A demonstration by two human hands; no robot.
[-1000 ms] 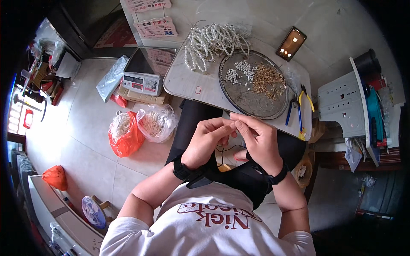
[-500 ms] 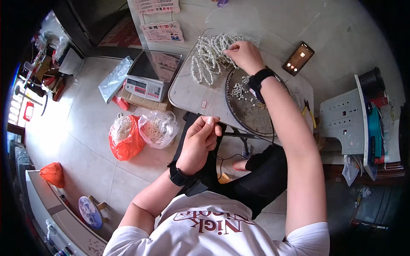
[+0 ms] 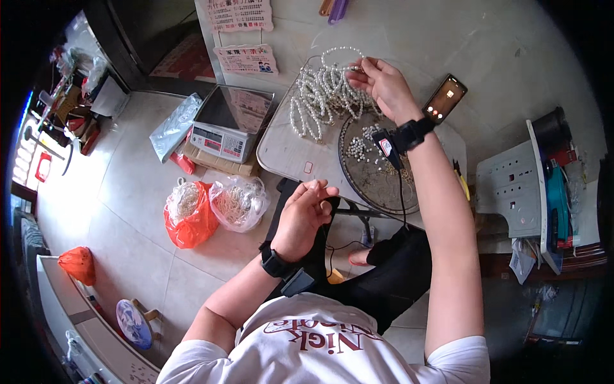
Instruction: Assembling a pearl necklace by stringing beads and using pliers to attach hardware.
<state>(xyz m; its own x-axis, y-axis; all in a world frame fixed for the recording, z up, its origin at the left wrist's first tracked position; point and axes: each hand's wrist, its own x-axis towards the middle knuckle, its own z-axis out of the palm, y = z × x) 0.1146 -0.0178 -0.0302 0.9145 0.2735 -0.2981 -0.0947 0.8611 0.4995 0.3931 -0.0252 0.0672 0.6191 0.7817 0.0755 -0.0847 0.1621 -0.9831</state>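
Observation:
Above the far side of the small table (image 3: 275, 153), my right hand (image 3: 387, 89) pinches a loop of white pearl beads (image 3: 342, 49), raised over a heap of similar bead strands (image 3: 320, 96). Below that wrist lies a round dark tray (image 3: 368, 185) with loose white beads (image 3: 359, 148) and small gold-coloured pieces (image 3: 390, 168). My left hand (image 3: 304, 217) hovers in front of the table's near edge. Its thumb and forefinger are pinched together; whatever is between them is too small to make out.
A scale (image 3: 224, 128) stands on cardboard left of the table. Bags of strands, one red (image 3: 188, 230) and one clear (image 3: 240, 205), sit on the floor. A phone (image 3: 446, 97) lies beyond the table's right side, near yellow-handled pliers (image 3: 462, 182). A cable hangs from my right wrist.
My right hand has moved slightly up and right, lifting a bead loop off the heap. My left hand stays near the same spot, its outer fingers a bit looser.

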